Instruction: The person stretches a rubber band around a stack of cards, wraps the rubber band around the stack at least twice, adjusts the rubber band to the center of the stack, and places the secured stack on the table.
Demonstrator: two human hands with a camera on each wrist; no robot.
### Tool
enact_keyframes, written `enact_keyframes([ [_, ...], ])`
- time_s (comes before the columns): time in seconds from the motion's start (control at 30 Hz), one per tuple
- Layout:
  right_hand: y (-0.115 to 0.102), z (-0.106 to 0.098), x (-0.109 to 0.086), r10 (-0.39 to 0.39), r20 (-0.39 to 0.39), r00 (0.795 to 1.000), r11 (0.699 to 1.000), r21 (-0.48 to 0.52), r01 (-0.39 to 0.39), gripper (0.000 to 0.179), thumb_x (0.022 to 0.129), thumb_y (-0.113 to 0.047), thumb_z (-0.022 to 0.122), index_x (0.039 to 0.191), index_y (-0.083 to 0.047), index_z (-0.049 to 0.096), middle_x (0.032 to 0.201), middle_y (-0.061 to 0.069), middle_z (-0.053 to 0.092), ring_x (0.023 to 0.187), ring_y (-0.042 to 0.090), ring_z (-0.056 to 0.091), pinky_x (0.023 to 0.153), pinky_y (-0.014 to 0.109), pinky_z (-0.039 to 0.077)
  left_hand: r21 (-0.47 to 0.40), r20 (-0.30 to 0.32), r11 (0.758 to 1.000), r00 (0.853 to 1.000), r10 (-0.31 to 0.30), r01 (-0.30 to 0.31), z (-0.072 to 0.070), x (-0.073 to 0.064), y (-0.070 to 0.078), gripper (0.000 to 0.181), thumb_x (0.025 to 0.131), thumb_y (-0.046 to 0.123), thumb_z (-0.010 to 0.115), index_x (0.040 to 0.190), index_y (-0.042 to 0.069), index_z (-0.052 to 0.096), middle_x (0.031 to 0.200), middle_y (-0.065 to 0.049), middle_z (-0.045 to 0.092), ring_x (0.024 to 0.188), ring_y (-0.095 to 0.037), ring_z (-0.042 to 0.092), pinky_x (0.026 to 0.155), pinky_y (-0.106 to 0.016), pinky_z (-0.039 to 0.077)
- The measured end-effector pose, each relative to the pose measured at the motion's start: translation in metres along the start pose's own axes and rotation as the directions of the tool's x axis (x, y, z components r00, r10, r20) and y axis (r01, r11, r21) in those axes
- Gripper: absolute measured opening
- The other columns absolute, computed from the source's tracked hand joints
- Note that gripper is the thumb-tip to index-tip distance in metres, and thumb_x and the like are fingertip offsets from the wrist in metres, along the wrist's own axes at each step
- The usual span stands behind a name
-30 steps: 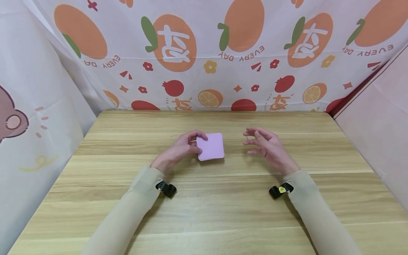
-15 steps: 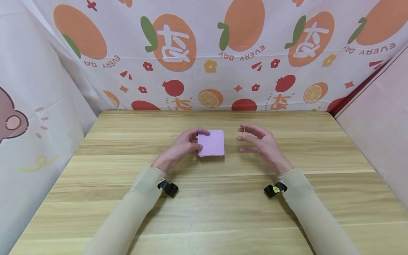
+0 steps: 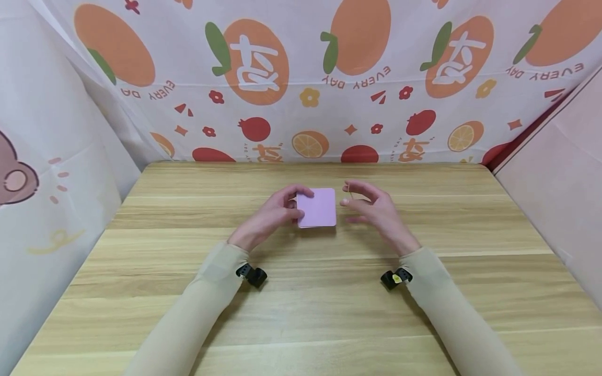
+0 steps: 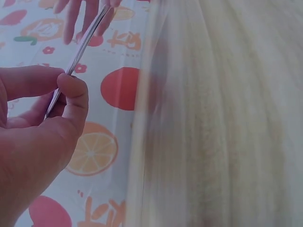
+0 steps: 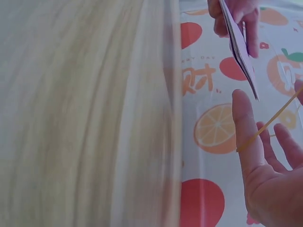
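Between thumb and fingers, my left hand point(image 3: 273, 211) pinches the left side of a thin stack of square lilac cards point(image 3: 321, 208) with rounded corners. The left wrist view shows the cards point(image 4: 85, 42) edge-on, several layers thick. A yellowish rubber band point(image 5: 271, 122) is looped over the thumb and fingers of my right hand point(image 3: 378, 211) and stretched between them. That hand is spread, its fingertips just to the right of the stack's right edge. In the right wrist view the stack's lower corner points into the space near the right thumb.
Both hands are over a wood-grain table point(image 3: 301, 303). A white curtain point(image 3: 301, 52) with fruit prints hangs along its far edge, and pale cloth covers both sides. Each wrist wears a small black camera point(image 3: 251, 275).
My right hand has moved left with the rubber band, closing most of the gap to the cards. The left hand has shifted the stack slightly right and away from me.
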State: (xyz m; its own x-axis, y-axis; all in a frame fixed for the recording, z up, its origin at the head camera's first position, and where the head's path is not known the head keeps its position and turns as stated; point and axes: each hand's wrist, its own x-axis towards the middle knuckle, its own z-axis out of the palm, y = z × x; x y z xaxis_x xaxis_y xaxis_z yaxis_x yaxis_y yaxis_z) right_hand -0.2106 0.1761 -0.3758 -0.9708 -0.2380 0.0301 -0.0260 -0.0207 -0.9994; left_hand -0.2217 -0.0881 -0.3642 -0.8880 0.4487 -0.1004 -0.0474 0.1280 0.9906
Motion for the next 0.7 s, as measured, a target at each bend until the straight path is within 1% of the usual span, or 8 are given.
enact_keyframes([
  [0.1,0.0,0.005,0.001,-0.009,0.01,1.0,1.0,-0.018,0.009,0.053,0.088,-0.021,0.076,0.137,-0.017,0.056,0.138,0.011,0.052,0.11,0.029,0.062,0.085,0.059,0.051,0.001,0.016,1.0,1.0,0.011,-0.012,0.002,0.0,0.001,0.041,0.089,-0.008,0.056,0.124,0.012,0.057,0.131,-0.007,0.049,0.101,-0.028,0.054,0.075,-0.03,0.05],
  [0.27,0.0,0.012,0.001,-0.009,0.035,0.999,0.999,-0.053,0.011,0.054,0.088,-0.019,0.076,0.138,-0.017,0.055,0.137,0.008,0.05,0.107,0.028,0.063,0.08,0.05,0.056,-0.006,0.056,0.999,0.998,0.035,-0.035,0.004,-0.001,0.001,0.041,0.089,-0.008,0.057,0.126,0.011,0.057,0.13,-0.007,0.049,0.094,-0.027,0.054,0.073,-0.032,0.049],
  [0.43,-0.003,0.016,-0.002,-0.018,0.041,0.999,0.997,-0.078,0.021,0.054,0.089,-0.018,0.075,0.139,-0.016,0.054,0.136,0.008,0.05,0.106,0.028,0.064,0.076,0.047,0.058,-0.046,0.102,0.997,0.993,0.061,-0.057,0.005,-0.002,0.001,0.041,0.089,-0.009,0.059,0.125,0.009,0.058,0.127,-0.009,0.052,0.089,-0.025,0.055,0.077,-0.038,0.051],
  [0.53,-0.004,0.017,-0.002,-0.012,0.041,0.999,0.995,-0.098,0.016,0.053,0.089,-0.019,0.075,0.138,-0.016,0.055,0.135,0.008,0.051,0.103,0.029,0.065,0.075,0.047,0.058,-0.072,0.127,0.996,0.989,0.07,-0.061,0.005,-0.003,0.0,0.041,0.088,-0.01,0.061,0.124,0.008,0.059,0.123,-0.013,0.056,0.087,-0.025,0.057,0.078,-0.04,0.052],
  [0.7,-0.002,0.017,-0.001,0.021,0.052,0.998,0.993,-0.119,-0.014,0.05,0.088,-0.023,0.076,0.134,-0.016,0.057,0.13,0.008,0.054,0.1,0.03,0.065,0.072,0.046,0.059,-0.097,0.13,0.993,0.988,0.077,-0.065,0.003,-0.002,-0.002,0.041,0.086,-0.01,0.064,0.123,0.008,0.06,0.118,-0.015,0.06,0.089,-0.025,0.061,0.079,-0.042,0.054],
])
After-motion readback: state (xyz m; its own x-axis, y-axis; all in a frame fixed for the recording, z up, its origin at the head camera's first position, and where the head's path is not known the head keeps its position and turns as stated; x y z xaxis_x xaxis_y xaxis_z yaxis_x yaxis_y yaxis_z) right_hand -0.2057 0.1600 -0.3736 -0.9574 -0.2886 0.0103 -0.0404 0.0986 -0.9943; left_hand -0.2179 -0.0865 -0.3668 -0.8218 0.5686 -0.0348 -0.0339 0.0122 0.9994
